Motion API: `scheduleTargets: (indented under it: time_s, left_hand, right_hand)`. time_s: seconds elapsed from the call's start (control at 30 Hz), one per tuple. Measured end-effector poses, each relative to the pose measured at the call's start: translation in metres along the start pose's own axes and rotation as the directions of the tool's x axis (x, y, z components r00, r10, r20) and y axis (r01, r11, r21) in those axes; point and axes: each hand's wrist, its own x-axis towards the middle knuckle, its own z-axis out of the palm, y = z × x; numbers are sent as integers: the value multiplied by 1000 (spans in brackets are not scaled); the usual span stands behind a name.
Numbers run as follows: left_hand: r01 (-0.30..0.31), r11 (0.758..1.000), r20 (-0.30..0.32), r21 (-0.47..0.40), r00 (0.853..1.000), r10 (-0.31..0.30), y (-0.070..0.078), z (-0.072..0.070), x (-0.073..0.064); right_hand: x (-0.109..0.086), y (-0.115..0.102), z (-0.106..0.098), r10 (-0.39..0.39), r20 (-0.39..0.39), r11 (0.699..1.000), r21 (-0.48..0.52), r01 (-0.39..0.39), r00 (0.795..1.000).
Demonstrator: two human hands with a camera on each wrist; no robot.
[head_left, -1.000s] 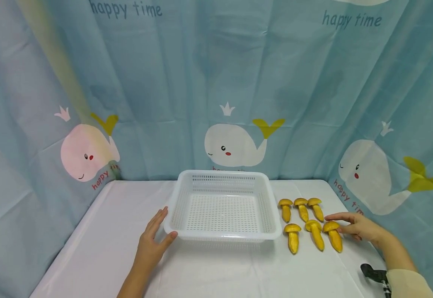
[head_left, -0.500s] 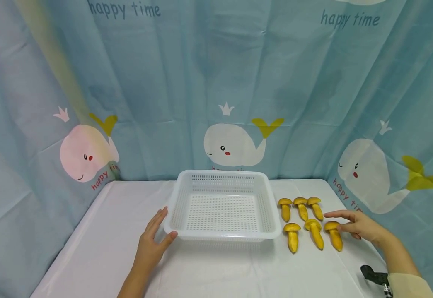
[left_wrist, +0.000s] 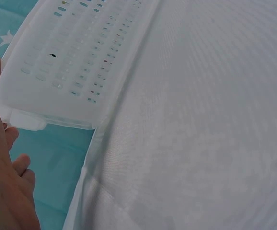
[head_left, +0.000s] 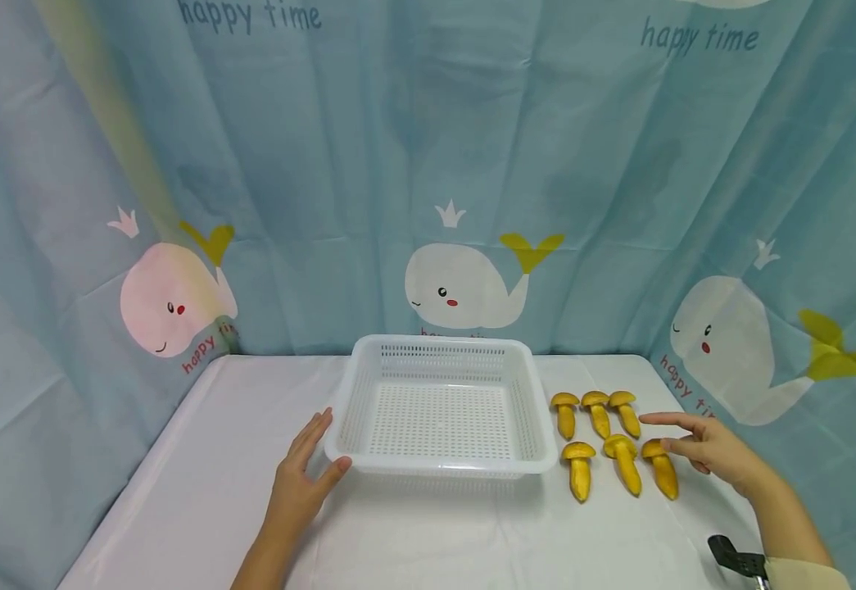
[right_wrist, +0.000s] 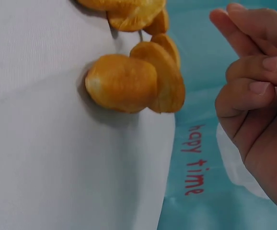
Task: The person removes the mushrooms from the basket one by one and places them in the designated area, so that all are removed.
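A white perforated plastic basket stands on the table. My left hand rests at its front left corner, thumb on the front rim and straight fingers along the left side; the left wrist view shows the basket's outer wall beside the hand. To the right of the basket lie yellow-brown mushrooms in two rows of three. My right hand hovers by the front-right mushroom, index finger extended, a fingertip overlapping the cap in the head view. In the right wrist view, a gap separates hand and mushroom, with nothing held.
A white cloth covers the table. Behind and beside it hangs a blue curtain printed with whales. A black wrist-worn device juts out by the right sleeve. The mushrooms' near row includes a front-left one close to the basket.
My right hand has drawn slightly up and away from the front-right mushroom, which has barely shifted. The left hand and basket have stayed put.
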Motion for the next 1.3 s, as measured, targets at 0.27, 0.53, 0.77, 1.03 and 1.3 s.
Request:
scheduleTargets:
  time_s: [0.27,0.53,0.77,1.03,1.3]
  left_hand:
    - [-18,1000,-10,-9,1000,18,0,0,2]
    - [-20,1000,-13,9,1000,20,1,1,2]
    - [-37,999,-11,12,999,37,-1,2,1]
    - [-26,1000,-1,8,1000,26,-1,2,-1]
    - [-32,999,-5,13,999,32,-1,1,-1]
  right_hand:
    - [-7,-20,11,-77,-95,997,-16,75,993]
    - [-12,-37,25,-105,-145,994,3,106,984]
    - [-14,-43,39,-49,-191,998,18,54,980]
    - [-13,-46,52,-40,-231,996,67,57,972]
    - [-10,-47,58,-92,-232,992,63,110,968]
